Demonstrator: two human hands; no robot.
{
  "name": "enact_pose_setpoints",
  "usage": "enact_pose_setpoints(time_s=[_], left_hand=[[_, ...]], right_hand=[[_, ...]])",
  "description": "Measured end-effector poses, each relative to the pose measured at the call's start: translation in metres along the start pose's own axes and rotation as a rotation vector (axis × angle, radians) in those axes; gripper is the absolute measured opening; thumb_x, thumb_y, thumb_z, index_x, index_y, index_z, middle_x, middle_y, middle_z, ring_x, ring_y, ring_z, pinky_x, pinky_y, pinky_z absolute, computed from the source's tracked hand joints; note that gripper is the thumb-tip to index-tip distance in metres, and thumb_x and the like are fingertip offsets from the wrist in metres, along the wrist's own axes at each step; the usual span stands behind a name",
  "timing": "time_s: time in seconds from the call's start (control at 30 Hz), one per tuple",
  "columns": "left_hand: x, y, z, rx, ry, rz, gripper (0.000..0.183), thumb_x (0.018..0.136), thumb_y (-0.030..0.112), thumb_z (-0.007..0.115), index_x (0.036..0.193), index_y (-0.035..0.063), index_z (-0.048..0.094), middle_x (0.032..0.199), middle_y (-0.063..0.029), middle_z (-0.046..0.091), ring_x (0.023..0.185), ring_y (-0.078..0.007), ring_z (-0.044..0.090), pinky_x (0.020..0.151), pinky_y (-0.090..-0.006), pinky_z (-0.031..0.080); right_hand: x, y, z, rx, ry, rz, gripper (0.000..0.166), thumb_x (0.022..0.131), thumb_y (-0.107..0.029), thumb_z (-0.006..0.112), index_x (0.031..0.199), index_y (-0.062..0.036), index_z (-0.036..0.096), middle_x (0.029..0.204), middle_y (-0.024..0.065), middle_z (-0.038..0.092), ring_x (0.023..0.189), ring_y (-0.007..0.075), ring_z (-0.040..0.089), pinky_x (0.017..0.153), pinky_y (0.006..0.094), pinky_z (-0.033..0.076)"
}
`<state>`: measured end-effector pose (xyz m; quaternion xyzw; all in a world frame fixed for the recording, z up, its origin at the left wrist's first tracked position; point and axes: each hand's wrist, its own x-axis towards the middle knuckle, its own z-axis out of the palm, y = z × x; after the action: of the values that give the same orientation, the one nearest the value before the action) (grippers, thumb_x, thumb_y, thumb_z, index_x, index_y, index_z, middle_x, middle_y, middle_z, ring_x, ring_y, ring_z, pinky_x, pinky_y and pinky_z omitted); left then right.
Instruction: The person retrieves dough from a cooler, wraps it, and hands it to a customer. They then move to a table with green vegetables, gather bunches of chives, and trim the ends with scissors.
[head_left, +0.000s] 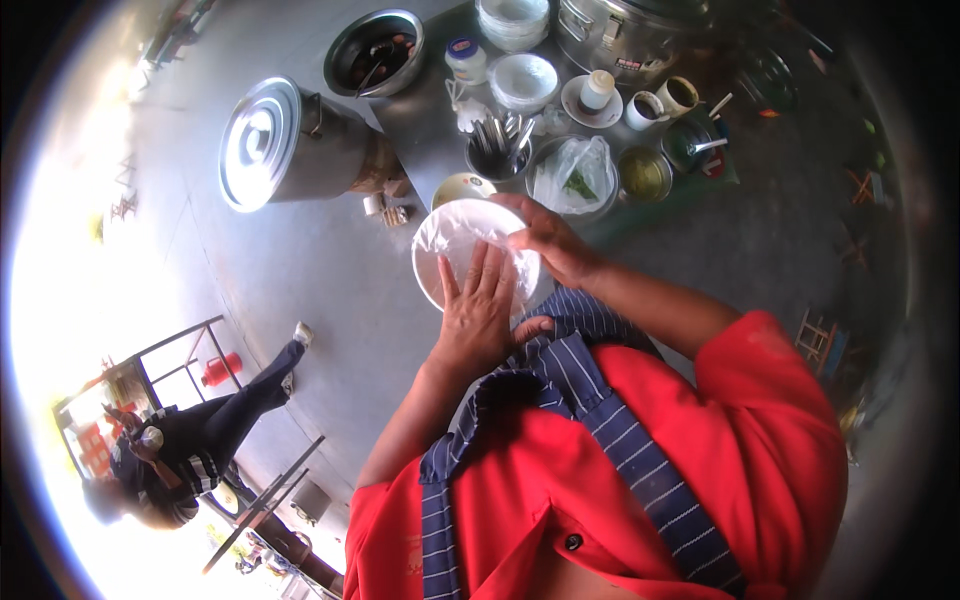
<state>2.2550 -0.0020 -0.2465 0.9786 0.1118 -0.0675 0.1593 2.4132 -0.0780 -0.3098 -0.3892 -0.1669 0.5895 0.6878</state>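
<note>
A white bowl (429, 259) lined with clear plastic film (469, 217) is held in front of my body. Inside it lies my left hand (478, 311), palm down, its fingers spread over the film. My right hand (555, 238) pinches the bowl's right rim and the film there, thumb inside and fingers on the outer side. Just beyond the bowl, a cream dish (461, 186) sits at the table's near edge, partly hidden by it. The bowl's underside is hidden.
On the metal table (416, 124) stand plastic-lined bowls (523, 81), a cutlery container (499, 150), a basin holding a plastic bag of greens (574, 176), condiment cups (643, 110) and a large steel pot (626, 37). Left are a lidded steel drum (300, 142) and a person (202, 435).
</note>
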Motion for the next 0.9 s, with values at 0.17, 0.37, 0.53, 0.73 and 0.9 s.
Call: enact_pose_setpoints(time_s=[0.17,0.37,0.53,0.73,0.9], left_hand=[[0.077,-0.028,0.006,-0.100,-0.087,-0.124,0.078,0.089,0.062,0.040,0.137,-0.0003,0.039,0.143,-0.0169,0.040,0.139,-0.0278,0.028,0.113,-0.0543,0.004],[0.112,-0.070,-0.011,-0.372,0.132,-0.354,0.066,0.094,0.054,0.038,0.140,0.0065,0.039,0.142,-0.0159,0.043,0.137,-0.0307,0.031,0.114,-0.0519,0.010],[0.087,-0.099,0.002,-0.501,0.127,-0.621,0.066,0.094,0.053,0.039,0.141,0.0072,0.037,0.144,-0.0153,0.039,0.139,-0.0325,0.027,0.114,-0.0505,0.011],[0.064,-0.087,0.017,-0.572,0.051,-0.729,0.067,0.095,0.056,0.035,0.141,0.0072,0.038,0.146,-0.0153,0.037,0.139,-0.0322,0.026,0.114,-0.0495,0.011],[0.066,-0.081,0.021,-0.624,0.008,-0.760,0.068,0.094,0.057,0.035,0.140,0.0068,0.039,0.145,-0.0158,0.037,0.139,-0.0327,0.026,0.114,-0.0493,0.013]], right_hand=[[0.048,-0.026,-0.054,0.079,0.108,0.016,0.057,0.080,-0.011,0.059,0.132,0.0000,0.040,0.124,0.0095,0.051,0.116,0.0186,0.048,0.101,0.0336,0.038],[0.124,-0.022,-0.151,0.238,0.354,0.200,0.052,0.079,-0.020,0.059,0.128,-0.0070,0.046,0.116,0.0082,0.055,0.110,0.0212,0.052,0.097,0.0355,0.041],[0.215,-0.026,-0.245,-0.034,0.656,0.057,0.048,0.075,-0.014,0.065,0.120,-0.0114,0.050,0.106,0.0025,0.056,0.100,0.0152,0.054,0.082,0.0309,0.047],[0.286,-0.013,-0.321,-0.031,0.600,0.062,0.040,0.075,-0.014,0.059,0.114,-0.0070,0.051,0.101,0.0079,0.057,0.092,0.0217,0.059,0.076,0.0351,0.050],[0.309,-0.021,-0.340,-0.424,0.677,0.289,0.048,0.077,-0.022,0.063,0.116,0.0038,0.050,0.108,0.0158,0.057,0.099,0.0249,0.059,0.081,0.0377,0.051]])
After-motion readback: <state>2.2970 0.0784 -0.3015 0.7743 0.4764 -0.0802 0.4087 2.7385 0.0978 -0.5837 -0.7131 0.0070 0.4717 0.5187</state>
